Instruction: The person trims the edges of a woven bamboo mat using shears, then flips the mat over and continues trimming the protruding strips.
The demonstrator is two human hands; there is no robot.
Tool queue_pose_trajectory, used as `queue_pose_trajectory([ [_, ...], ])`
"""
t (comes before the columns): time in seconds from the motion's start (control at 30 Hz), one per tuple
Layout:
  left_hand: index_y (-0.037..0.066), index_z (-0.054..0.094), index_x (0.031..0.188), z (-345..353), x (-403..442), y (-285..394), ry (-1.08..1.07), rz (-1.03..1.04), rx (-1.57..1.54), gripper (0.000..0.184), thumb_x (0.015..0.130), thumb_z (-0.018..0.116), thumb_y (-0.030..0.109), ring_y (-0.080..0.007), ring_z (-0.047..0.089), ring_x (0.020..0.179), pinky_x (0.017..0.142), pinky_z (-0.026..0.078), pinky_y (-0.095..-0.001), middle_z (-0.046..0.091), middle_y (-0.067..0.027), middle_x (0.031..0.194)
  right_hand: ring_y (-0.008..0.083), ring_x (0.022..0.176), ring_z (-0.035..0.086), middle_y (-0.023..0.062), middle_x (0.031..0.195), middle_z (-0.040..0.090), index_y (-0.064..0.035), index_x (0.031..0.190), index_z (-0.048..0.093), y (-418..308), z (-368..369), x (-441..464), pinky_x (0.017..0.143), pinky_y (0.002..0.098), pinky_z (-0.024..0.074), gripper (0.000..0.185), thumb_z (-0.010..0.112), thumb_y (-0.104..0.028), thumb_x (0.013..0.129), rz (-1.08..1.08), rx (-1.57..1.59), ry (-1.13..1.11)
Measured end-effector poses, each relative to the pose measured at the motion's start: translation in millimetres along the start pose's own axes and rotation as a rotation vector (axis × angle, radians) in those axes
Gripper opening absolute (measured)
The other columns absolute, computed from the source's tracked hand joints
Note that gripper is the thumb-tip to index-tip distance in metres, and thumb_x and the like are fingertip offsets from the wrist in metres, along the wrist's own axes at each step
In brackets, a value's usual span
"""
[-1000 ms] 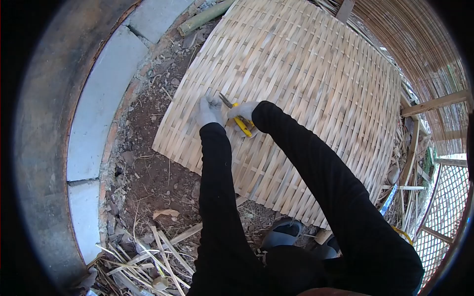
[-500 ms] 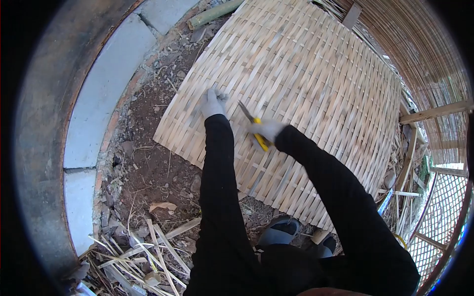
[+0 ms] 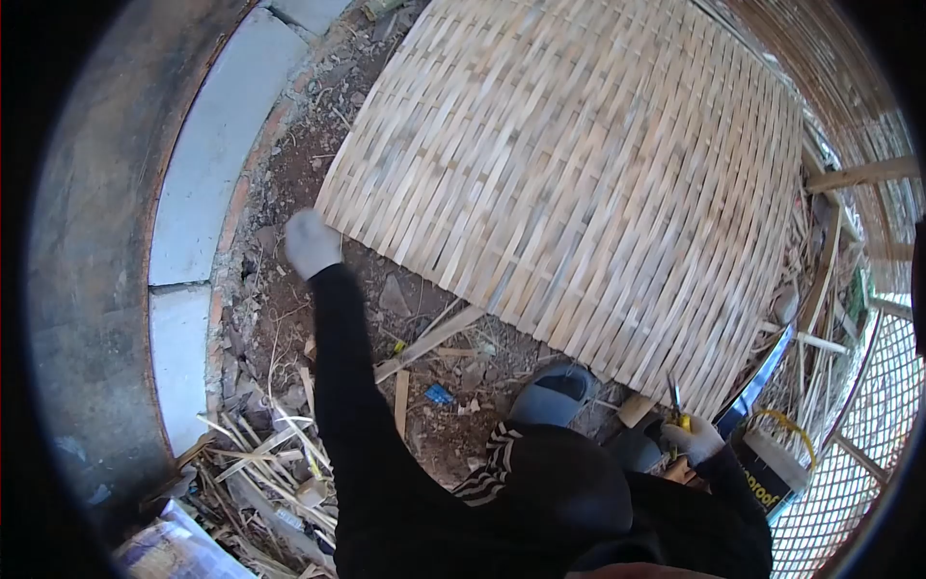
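Two hands in pale gloves are in view, both with black sleeves (image 3: 347, 357). The left hand (image 3: 312, 243) is just beside the near left corner of a large light-brown mat of woven flat strips (image 3: 579, 183). Its fingers seem curled, but they are blurred, and I cannot tell if they have hold of the mat's edge. The right hand (image 3: 696, 440) is well apart from it, near the person's body, with the fingers closed around a pair of pliers with yellow handles and a metal tip (image 3: 685, 422). This tip points toward the near edge of the mat. The mat lies on brown soil (image 3: 289, 179), between a curved row of whitish blocks (image 3: 217, 154) and a lattice fence (image 3: 887, 376). A grey shoe (image 3: 550, 398) is near this edge also. A small blue scrap (image 3: 440, 394) and a heap of thin strips (image 3: 275, 449) lie on the ground.
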State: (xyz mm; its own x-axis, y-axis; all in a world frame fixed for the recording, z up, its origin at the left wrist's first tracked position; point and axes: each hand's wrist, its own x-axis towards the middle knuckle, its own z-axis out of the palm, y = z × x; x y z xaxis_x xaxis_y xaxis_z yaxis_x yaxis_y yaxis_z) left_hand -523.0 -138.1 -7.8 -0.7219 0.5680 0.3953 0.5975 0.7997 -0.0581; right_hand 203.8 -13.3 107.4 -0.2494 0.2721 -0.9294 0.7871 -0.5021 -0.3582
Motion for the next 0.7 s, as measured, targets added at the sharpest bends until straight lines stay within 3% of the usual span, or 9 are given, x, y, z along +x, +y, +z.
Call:
queue_pose_trajectory([
  [0.07, 0.005, 0.069, 0.114, 32, -11, -116, -0.032, -0.506, -0.472, 0.036, 0.086, 0.070, 0.028, -0.0284, 0.068, 0.099, 0.089, 0.053, -0.0391, 0.072, -0.0162, 0.105, 0.0143, 0.081, 0.065, 0.0041, 0.089, 0.069, 0.0002, 0.111, 0.065, 11, 10, -7, 0.074, 0.0290, 0.0519, 0.031, 0.067, -0.027, 0.097, -0.019, 0.225, 0.014],
  [0.13, 0.006, 0.066, 0.126, 1, -37, -145, -0.026, -0.463, -0.044, 0.048, 0.085, 0.072, 0.030, -0.0290, 0.069, 0.097, 0.088, 0.053, -0.0402, 0.072, -0.0164, 0.104, 0.0154, 0.084, 0.066, 0.0062, 0.094, 0.071, 0.0007, 0.116, 0.064, -8, 18, -18, 0.076, 0.0298, 0.0528, 0.031, 0.066, -0.025, 0.098, -0.027, 0.439, -0.016],
  [0.17, 0.006, 0.063, 0.130, -40, -46, -117, 0.034, -0.346, 0.342, 0.051, 0.086, 0.072, 0.031, -0.0296, 0.069, 0.096, 0.088, 0.053, -0.0410, 0.072, -0.0164, 0.102, 0.0149, 0.084, 0.066, 0.0058, 0.093, 0.071, 0.0005, 0.116, 0.064, -17, 15, -15, 0.075, 0.0298, 0.0526, 0.031, 0.066, -0.025, 0.098, -0.083, 0.330, 0.007],
  [0.23, 0.007, 0.059, 0.136, -77, -45, -95, 0.001, -0.278, 0.448, 0.057, 0.086, 0.072, 0.031, -0.0310, 0.069, 0.095, 0.088, 0.053, -0.0424, 0.072, -0.0169, 0.101, 0.0138, 0.083, 0.065, 0.0050, 0.092, 0.070, 0.0002, 0.117, 0.063, -25, 14, -11, 0.074, 0.0296, 0.0522, 0.032, 0.067, -0.026, 0.098, -0.190, 0.120, 0.054],
  [0.33, 0.008, 0.055, 0.140, -108, -41, -62, -0.198, -0.500, -0.189, 0.061, 0.084, 0.072, 0.026, -0.0357, 0.069, 0.095, 0.090, 0.052, -0.0457, 0.071, -0.0189, 0.104, 0.0108, 0.078, 0.060, 0.0013, 0.085, 0.064, -0.0016, 0.116, 0.063, -32, 7, -2, 0.071, 0.0280, 0.0497, 0.031, 0.069, -0.025, 0.097, -0.255, 0.041, 0.075],
  [0.43, 0.008, 0.056, 0.139, -86, -52, -44, -0.116, -0.272, -0.186, 0.059, 0.083, 0.070, 0.022, -0.0374, 0.067, 0.101, 0.093, 0.052, -0.0471, 0.069, -0.0187, 0.110, 0.0128, 0.083, 0.063, 0.0044, 0.092, 0.067, 0.0006, 0.116, 0.059, -40, 5, 1, 0.077, 0.0287, 0.0509, 0.028, 0.065, -0.022, 0.099, -0.283, 0.031, 0.047],
  [0.5, 0.008, 0.060, 0.134, -106, -57, 4, -0.024, 0.037, 0.080, 0.053, 0.082, 0.068, 0.019, -0.0384, 0.063, 0.110, 0.096, 0.051, -0.0478, 0.067, -0.0197, 0.119, 0.0125, 0.083, 0.062, 0.0039, 0.091, 0.066, 0.0003, 0.115, 0.060, -39, 7, -1, 0.077, 0.0284, 0.0506, 0.028, 0.065, -0.022, 0.099, -0.279, -0.008, 0.066],
  [0.6, 0.008, 0.064, 0.127, -80, -60, 43, -0.042, 0.234, -0.271, 0.046, 0.082, 0.067, 0.018, -0.0391, 0.060, 0.116, 0.098, 0.050, -0.0484, 0.064, -0.0202, 0.123, 0.0118, 0.084, 0.061, 0.0029, 0.091, 0.066, 0.0005, 0.116, 0.061, -37, 14, -8, 0.077, 0.0282, 0.0503, 0.030, 0.067, -0.023, 0.098, -0.238, 0.005, 0.052],
  [0.7, 0.007, 0.074, 0.105, -52, -50, 88, -0.271, 0.180, -0.420, 0.029, 0.081, 0.070, 0.024, -0.0390, 0.064, 0.106, 0.094, 0.051, -0.0476, 0.067, -0.0204, 0.111, 0.0174, 0.083, 0.066, 0.0069, 0.088, 0.068, -0.0023, 0.116, 0.064, -9, 16, -2, 0.077, 0.0342, 0.0520, 0.038, 0.070, -0.033, 0.094, -0.291, -0.127, 0.084],
])
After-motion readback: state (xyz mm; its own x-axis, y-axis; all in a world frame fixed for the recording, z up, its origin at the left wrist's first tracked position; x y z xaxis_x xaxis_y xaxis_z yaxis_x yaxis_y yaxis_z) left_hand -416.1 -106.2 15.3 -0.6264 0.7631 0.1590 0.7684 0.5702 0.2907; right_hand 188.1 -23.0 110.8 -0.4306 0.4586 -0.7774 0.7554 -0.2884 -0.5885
